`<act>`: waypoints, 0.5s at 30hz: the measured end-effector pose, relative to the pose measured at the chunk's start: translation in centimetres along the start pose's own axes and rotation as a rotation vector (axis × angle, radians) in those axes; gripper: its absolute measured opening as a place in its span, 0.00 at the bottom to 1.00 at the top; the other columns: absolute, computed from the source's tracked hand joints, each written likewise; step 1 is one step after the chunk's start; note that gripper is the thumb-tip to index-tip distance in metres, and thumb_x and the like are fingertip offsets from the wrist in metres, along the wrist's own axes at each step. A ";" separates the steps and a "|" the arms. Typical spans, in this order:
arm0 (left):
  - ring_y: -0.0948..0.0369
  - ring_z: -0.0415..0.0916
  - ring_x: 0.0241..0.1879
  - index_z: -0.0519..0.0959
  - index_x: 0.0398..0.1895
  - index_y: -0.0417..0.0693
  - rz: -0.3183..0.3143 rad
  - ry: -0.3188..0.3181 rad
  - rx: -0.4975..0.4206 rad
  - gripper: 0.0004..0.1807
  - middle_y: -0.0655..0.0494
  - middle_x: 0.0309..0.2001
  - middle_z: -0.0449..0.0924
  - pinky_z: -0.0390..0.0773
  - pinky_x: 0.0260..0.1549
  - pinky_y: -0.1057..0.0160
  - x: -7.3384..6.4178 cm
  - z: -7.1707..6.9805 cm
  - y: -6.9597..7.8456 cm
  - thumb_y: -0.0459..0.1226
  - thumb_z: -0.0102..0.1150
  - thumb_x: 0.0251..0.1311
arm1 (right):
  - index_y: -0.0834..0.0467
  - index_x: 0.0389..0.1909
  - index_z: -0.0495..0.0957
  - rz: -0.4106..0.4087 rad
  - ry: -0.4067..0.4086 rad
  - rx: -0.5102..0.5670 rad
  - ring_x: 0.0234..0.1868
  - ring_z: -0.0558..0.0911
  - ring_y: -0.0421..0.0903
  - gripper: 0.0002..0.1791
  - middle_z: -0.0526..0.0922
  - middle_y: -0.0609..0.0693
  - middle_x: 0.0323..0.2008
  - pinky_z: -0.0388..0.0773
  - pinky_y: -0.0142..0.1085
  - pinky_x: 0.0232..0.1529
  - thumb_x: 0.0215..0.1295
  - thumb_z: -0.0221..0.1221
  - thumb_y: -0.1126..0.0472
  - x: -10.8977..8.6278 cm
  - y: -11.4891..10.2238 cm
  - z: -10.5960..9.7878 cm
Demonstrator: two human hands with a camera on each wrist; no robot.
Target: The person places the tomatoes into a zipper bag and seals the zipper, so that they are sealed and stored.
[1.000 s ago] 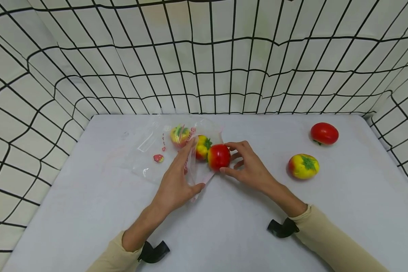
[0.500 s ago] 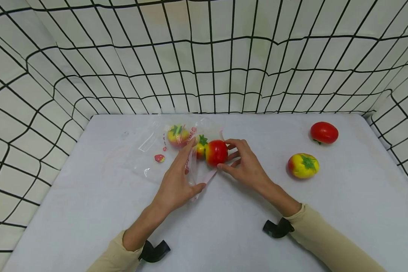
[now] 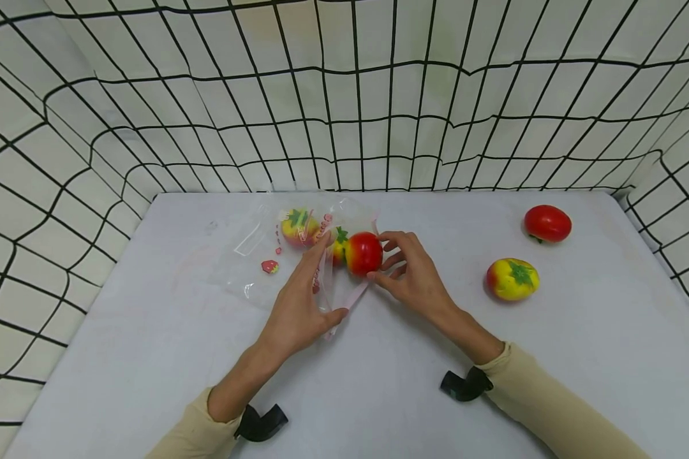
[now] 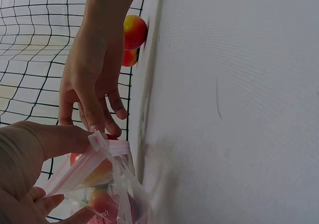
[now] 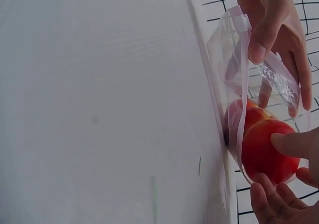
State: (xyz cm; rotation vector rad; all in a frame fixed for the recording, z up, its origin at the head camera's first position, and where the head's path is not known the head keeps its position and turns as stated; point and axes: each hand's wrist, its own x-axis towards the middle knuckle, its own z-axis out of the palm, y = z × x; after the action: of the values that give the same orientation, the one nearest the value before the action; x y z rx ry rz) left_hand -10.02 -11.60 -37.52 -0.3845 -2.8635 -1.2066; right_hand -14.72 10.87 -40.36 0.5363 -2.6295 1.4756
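A clear zip bag (image 3: 244,264) with pink print lies on the white table. My left hand (image 3: 295,309) spreads its mouth, thumb and fingers far apart on the plastic. One yellow-red toy fruit with a green cap (image 3: 298,228) shows through the film. My right hand (image 3: 419,284) holds a red toy tomato (image 3: 364,254) at the bag's mouth, thumb and fingers curved round it. Pressed close behind the tomato is another yellow-red fruit (image 3: 340,237), partly hidden. In the right wrist view the tomato (image 5: 264,152) sits within the pink-edged opening.
To the right on the table lie a red toy tomato (image 3: 547,224) and a yellow-red toy fruit with a green cap (image 3: 512,280). Black netting (image 3: 356,118) rises behind and on both sides of the table (image 3: 390,389).
My right hand has moved slightly left and away from me, bringing the tomato farther into the bag's mouth. The fruits beyond it shifted a little. The left hand stays about where it was.
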 end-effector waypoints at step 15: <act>0.49 0.57 0.82 0.49 0.85 0.64 -0.008 0.001 -0.011 0.67 0.54 0.82 0.58 0.79 0.63 0.43 0.1 0.1 0.1 0.34 0.83 0.45 | 0.56 0.65 0.72 -0.040 0.046 -0.028 0.43 0.88 0.51 0.35 0.78 0.58 0.52 0.90 0.44 0.49 0.58 0.73 0.71 0.2 -0.2 0.6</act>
State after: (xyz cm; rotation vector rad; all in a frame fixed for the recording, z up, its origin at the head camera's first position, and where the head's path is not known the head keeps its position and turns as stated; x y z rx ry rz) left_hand -10.06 -11.48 -37.52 -0.3731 -2.8619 -1.2241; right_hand -14.81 10.17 -40.47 0.5431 -2.5850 1.4203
